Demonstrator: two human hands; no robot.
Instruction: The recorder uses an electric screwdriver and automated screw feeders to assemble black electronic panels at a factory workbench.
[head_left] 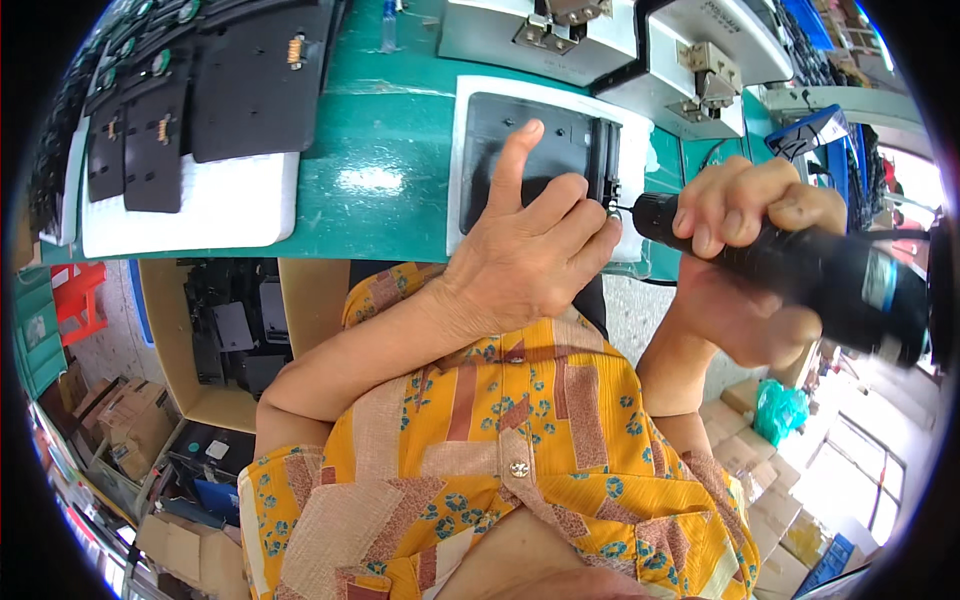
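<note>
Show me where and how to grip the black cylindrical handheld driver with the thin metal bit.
The black cylindrical driver is probably best gripped behind its nose, from the person's right: its round body suits wrapped fingers, and its thin bit points left toward the black rectangular panel's right edge. The right hand wraps it there.

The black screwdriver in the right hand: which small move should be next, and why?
Probably, ease the black screwdriver gently left to seat its thin tip: the right hand grips it, the tip points toward the right edge of the black panel, close to the left hand, and whether it touches is unclear.
</note>
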